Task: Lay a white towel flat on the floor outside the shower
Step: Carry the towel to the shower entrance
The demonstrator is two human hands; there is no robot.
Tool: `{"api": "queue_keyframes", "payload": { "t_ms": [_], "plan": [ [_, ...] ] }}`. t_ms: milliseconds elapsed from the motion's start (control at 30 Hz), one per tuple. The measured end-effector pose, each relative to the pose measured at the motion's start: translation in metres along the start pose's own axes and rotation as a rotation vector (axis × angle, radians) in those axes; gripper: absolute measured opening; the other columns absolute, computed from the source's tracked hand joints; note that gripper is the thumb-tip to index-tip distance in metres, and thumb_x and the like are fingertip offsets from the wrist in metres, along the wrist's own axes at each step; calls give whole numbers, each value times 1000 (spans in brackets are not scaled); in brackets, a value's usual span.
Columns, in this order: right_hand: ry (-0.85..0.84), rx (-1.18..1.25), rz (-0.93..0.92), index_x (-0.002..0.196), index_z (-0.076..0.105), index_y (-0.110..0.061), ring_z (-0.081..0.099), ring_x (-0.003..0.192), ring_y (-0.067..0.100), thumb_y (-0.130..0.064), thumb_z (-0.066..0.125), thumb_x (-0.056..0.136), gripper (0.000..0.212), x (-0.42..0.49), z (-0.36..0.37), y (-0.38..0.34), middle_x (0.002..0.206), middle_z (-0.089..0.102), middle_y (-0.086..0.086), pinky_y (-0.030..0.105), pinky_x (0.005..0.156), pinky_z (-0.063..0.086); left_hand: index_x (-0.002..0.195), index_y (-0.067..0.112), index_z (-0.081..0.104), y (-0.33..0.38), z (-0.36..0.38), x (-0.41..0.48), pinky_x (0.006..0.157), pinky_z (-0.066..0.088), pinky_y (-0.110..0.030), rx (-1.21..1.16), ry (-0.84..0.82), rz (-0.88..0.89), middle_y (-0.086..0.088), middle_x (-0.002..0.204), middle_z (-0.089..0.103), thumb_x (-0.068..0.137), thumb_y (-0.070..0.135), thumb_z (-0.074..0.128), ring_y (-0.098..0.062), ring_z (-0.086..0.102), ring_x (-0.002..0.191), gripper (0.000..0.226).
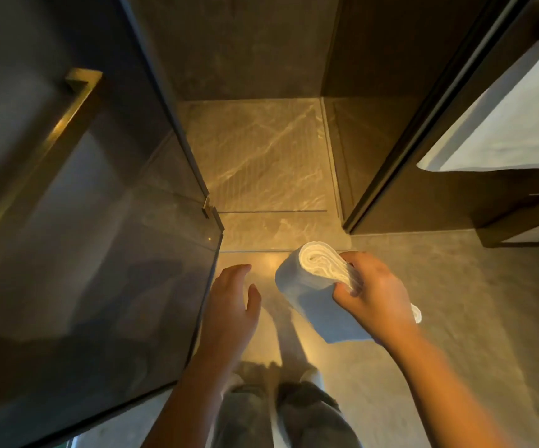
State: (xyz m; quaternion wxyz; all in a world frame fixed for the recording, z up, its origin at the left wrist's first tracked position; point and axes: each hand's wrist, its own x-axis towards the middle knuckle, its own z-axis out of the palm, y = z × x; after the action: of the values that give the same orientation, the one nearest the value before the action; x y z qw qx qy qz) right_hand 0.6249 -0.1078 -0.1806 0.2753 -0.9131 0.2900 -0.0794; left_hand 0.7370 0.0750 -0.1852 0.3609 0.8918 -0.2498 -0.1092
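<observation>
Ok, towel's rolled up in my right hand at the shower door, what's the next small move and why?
Probably bring the free left hand across to the loose end of the towel. It is rolled, held only by the right hand above the floor, and unrolling likely needs both hands.

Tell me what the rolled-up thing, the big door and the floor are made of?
Rolled towel: soft white cloth, probably terry; layered folds show at its end. Right hand holds it.
Shower door: smoky glass, since you see through it; its handle looks like brushed metal.
Floor: grey veined stone or tile, slightly shiny.
</observation>
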Motion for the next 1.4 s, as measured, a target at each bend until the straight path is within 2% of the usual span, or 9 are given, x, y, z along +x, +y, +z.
{"api": "queue_keyframes", "payload": {
  "t_ms": [100, 233, 333, 400, 567, 833, 1033, 1233, 1400],
  "plan": [
    [17, 33, 18, 107, 60, -21, 60, 91, 27, -17, 69, 69, 39, 11, 23, 5, 103, 66, 5, 25, 65, 36, 117, 4, 55, -17, 10, 19, 92, 37, -28, -19, -56, 14, -14, 118, 58, 85, 1, 54, -25, 52, 110, 32],
    [35, 76, 24, 107, 59, -19, 59, 90, 26, -17, 68, 71, 37, 29, 60, 22, 102, 65, 7, 28, 65, 41, 117, 5, 55, -46, 37, 40, 93, 38, -28, -5, -80, 26, -12, 119, 57, 86, 2, 54, -25, 52, 111, 31],
    [18, 141, 46, 104, 60, -18, 59, 89, 27, -15, 66, 71, 34, 47, 102, 47, 100, 64, 7, 35, 68, 48, 114, 3, 55, -78, 76, 55, 88, 30, -14, 14, -63, 8, -13, 117, 58, 85, 0, 55, -25, 52, 109, 30],
    [16, 153, 44, 104, 60, -18, 59, 90, 28, -14, 67, 70, 34, 59, 133, 69, 99, 64, 7, 38, 70, 49, 114, 3, 56, -101, 109, 65, 86, 27, -11, 33, -35, 4, -13, 116, 58, 84, 0, 56, -25, 53, 108, 30],
    [12, 120, -8, 104, 62, -17, 59, 90, 31, -16, 67, 68, 36, 78, 217, 136, 95, 64, 10, 35, 70, 46, 115, 5, 55, -166, 202, 84, 90, 33, -26, 44, -9, -16, -13, 119, 58, 84, 9, 54, -27, 52, 111, 31],
    [33, 97, -52, 101, 62, -21, 60, 83, 26, -24, 57, 65, 36, 117, 345, 236, 91, 65, 5, 26, 65, 40, 126, 14, 48, -275, 330, 123, 96, 32, -27, 70, -60, 42, -5, 131, 50, 89, 15, 49, -21, 45, 121, 38],
    [36, 112, -83, 104, 61, -17, 61, 88, 26, -18, 67, 70, 35, 164, 433, 300, 99, 67, 6, 30, 68, 43, 129, 14, 45, -353, 396, 164, 101, 33, -33, 143, -85, 99, -5, 134, 48, 91, 18, 45, -21, 43, 123, 38],
    [117, 0, -166, 107, 60, -13, 59, 91, 30, -17, 67, 73, 35, 221, 482, 344, 102, 65, 12, 27, 69, 37, 129, 11, 46, -402, 441, 203, 101, 32, -34, 175, -42, 185, -9, 134, 48, 91, 15, 46, -25, 43, 122, 38],
    [220, -167, -321, 114, 56, -8, 55, 100, 35, -17, 64, 77, 38, 264, 495, 355, 106, 62, 19, 37, 76, 42, 130, 9, 44, -428, 461, 236, 101, 34, -36, 181, 34, 277, -10, 134, 47, 92, 18, 48, -26, 42, 123, 39]
  ]
}}
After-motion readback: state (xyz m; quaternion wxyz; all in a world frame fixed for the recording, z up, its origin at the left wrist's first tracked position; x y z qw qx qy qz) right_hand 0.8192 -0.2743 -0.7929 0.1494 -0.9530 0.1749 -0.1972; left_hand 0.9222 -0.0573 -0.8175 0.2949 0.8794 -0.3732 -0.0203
